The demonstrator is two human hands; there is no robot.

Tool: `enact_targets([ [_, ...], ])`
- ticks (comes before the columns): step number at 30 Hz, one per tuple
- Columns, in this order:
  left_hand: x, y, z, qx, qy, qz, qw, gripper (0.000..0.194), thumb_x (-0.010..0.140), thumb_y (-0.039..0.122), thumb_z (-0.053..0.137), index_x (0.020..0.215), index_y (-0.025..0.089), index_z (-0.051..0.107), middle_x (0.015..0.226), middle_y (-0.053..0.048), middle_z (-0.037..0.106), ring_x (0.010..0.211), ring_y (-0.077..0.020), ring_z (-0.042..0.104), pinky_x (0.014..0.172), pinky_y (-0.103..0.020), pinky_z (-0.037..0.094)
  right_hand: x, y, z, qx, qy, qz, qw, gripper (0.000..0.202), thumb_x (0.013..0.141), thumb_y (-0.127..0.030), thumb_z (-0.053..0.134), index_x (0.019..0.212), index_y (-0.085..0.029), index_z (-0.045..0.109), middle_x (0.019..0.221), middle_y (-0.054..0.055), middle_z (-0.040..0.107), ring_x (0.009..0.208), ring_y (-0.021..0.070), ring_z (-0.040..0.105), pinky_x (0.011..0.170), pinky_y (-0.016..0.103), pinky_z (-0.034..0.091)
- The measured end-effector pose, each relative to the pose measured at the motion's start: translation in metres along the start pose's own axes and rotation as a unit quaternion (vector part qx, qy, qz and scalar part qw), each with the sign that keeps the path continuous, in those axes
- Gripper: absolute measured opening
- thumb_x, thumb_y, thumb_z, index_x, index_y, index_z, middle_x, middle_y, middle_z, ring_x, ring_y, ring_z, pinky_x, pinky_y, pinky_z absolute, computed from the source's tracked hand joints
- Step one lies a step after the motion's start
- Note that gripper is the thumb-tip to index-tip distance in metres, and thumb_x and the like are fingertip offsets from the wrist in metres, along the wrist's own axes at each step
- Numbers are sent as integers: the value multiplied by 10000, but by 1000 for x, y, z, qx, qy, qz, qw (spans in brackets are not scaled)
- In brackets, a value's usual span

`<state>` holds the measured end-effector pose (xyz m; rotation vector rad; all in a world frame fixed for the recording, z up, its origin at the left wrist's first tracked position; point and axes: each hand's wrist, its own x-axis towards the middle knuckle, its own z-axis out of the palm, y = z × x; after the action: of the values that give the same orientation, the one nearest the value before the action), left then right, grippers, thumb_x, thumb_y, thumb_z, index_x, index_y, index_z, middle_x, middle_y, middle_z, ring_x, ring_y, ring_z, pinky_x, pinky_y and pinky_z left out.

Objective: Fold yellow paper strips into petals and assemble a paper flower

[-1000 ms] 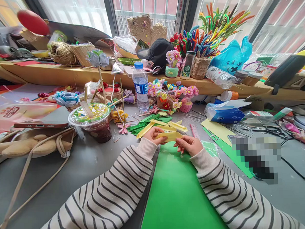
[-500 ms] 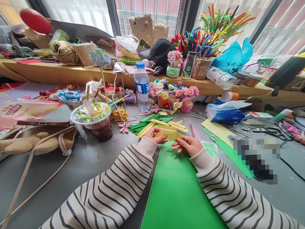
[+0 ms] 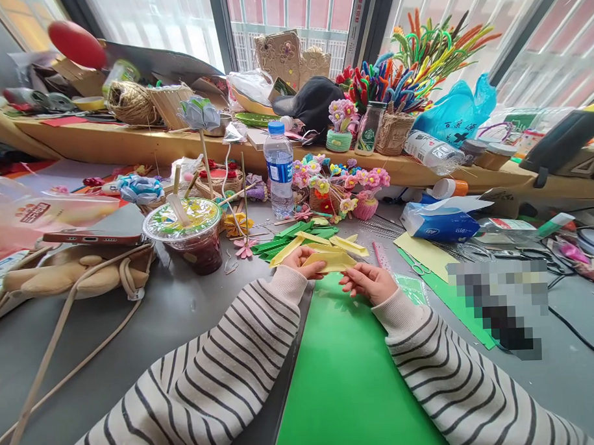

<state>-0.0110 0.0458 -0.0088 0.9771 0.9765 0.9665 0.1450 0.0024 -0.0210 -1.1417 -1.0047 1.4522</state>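
A folded strip of yellow paper (image 3: 330, 262) is stretched between my two hands, above the far end of a green sheet (image 3: 346, 370). My left hand (image 3: 304, 262) pinches its left end between thumb and fingers. At the right end, my right hand (image 3: 368, 283) grips the tip with thumb and forefinger, the other fingers curled below. Just behind lie more folded yellow strips (image 3: 355, 246) and a pile of folded green paper pieces (image 3: 273, 241), partly covered by my left hand.
To the left stand a lidded drink cup (image 3: 193, 242) and a water bottle (image 3: 279, 177). Small scissors (image 3: 419, 265) lie on paper at the right, near a blue tissue pack (image 3: 440, 222). Flower crafts (image 3: 335, 185) sit behind, below a cluttered ledge (image 3: 236, 153).
The whole view has shifted slightly to the right. Both hands keep their hold on the yellow strip, with hardly any other visible change.
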Motion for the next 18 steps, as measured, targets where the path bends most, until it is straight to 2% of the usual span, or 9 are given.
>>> enact_targets([
  [3,1,-2,-1,12,-3,21,1000,378,451,202,704,667,138,400,600,33,556,488,-89,563,454,-206,466,-1,-1,1,-9,11,7,1000,225,597,-331,614,674,-127,558,596,21,613,501,98,572,412,178,452],
  [6,2,-5,-1,41,-34,44,998,372,469,227,692,675,138,395,594,37,547,487,-93,558,456,-223,470,-3,-5,3,-10,26,12,1000,325,585,-313,621,847,-147,526,629,18,611,520,118,579,420,210,469],
  [9,1,-6,-1,78,-61,47,994,361,492,230,672,707,138,397,603,32,543,474,-93,551,438,-224,459,-3,-9,3,-5,13,21,1000,426,592,-314,606,970,-164,478,659,16,604,523,132,588,422,231,477],
  [15,-3,-5,1,151,-82,92,981,262,549,215,618,709,143,424,615,27,531,506,-82,532,428,-199,436,-1,-6,1,-20,-20,15,999,326,574,-294,619,871,-177,550,728,1,597,533,118,590,447,223,483],
  [18,-4,-6,2,133,-99,61,984,283,546,240,627,717,156,416,604,37,531,472,-85,532,424,-212,438,-1,-2,2,-37,-4,-8,999,309,550,-284,635,831,-166,583,633,-6,602,492,111,571,441,221,472],
])
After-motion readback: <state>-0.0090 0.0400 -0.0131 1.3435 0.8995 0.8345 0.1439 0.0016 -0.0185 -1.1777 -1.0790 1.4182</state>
